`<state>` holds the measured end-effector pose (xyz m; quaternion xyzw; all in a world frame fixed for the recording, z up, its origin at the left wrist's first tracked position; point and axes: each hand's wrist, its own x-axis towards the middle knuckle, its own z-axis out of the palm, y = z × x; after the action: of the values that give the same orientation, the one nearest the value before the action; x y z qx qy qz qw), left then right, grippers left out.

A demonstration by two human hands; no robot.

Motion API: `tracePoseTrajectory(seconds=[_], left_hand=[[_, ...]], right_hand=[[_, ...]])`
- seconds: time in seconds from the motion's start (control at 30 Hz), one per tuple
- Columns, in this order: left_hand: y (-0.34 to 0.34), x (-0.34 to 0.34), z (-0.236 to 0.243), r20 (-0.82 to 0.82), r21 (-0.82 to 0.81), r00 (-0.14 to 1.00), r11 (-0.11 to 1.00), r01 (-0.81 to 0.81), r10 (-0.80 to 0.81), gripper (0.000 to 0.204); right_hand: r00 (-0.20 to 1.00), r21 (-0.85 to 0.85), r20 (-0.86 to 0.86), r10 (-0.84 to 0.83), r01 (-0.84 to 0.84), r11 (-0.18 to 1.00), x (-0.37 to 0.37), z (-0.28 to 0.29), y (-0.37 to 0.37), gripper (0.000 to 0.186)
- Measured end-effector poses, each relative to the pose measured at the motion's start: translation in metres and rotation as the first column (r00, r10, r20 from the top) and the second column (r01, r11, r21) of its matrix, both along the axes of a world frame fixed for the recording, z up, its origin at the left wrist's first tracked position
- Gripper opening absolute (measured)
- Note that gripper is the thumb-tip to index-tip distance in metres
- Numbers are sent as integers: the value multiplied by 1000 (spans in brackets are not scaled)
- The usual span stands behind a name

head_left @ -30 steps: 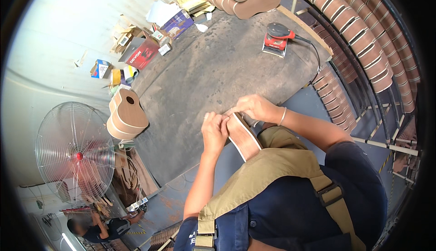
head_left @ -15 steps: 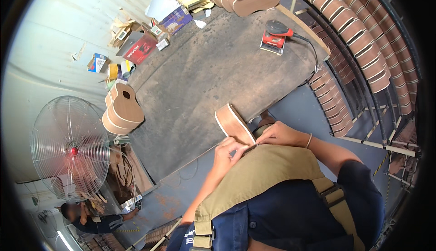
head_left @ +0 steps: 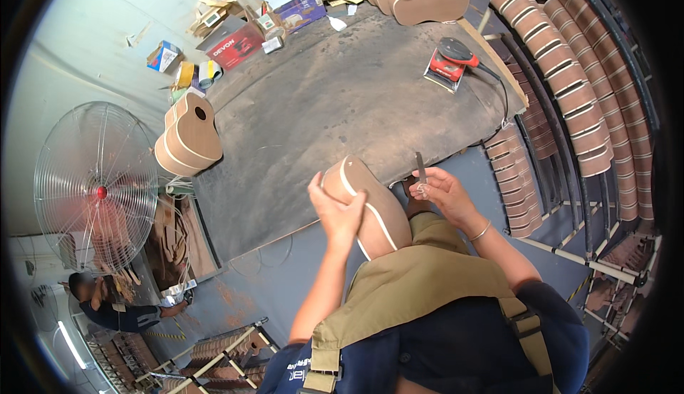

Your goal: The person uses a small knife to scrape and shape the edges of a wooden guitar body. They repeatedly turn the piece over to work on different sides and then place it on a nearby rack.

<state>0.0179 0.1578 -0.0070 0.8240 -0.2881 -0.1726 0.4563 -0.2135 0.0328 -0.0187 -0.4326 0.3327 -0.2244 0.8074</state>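
Observation:
My left hand (head_left: 337,205) is wrapped round a pale wooden guitar body (head_left: 381,223) with white edge binding, which leans at the bench's near edge against my tan apron (head_left: 406,280). Its fingers lie over the left side, with the thumb on the face toward me. My right hand (head_left: 449,198), just right of the body and apart from it, grips a thin, flat, dark blade-like tool (head_left: 420,162), held upright between thumb and fingers. The grey worn bench (head_left: 292,109) lies beyond both hands.
Another guitar body (head_left: 185,141) sits at the left; stacked bodies (head_left: 427,2) and boxes (head_left: 228,46) line the back. A red sander (head_left: 447,70) with cord is at right, beside racks of wooden parts (head_left: 552,59). A wire fan (head_left: 101,192) and a co-worker (head_left: 107,301) are at left.
The guitar body has been turned over to show a different face, with my left hand higher on its side. My right hand has lifted away from it, raising the dark tool.

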Motion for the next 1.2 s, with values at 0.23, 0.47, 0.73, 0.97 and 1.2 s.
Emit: tracePoseTrajectory(seconds=[0.23,0.47,0.73,0.97,1.2], left_hand=[[1,63,24,-531,-479,843,851,-216,-85,65],[-45,85,-59,368,174,857,932,317,-361,61],[-110,57,-54,502,494,731,847,196,-463,89],[-146,108,-78,452,438,857,898,31,-250,63],[-148,112,-81,443,417,871,909,11,-213,54]], right_hand=[[957,-473,-201,-209,92,876,0,-17,-38,14],[925,-611,-295,-240,11,792,37,-2,-81,17],[973,-646,-230,-16,-140,750,133,-49,-160,19],[913,-772,-204,353,-372,515,259,-82,-222,20],[833,-741,-196,517,-471,479,293,-109,-227,20]])
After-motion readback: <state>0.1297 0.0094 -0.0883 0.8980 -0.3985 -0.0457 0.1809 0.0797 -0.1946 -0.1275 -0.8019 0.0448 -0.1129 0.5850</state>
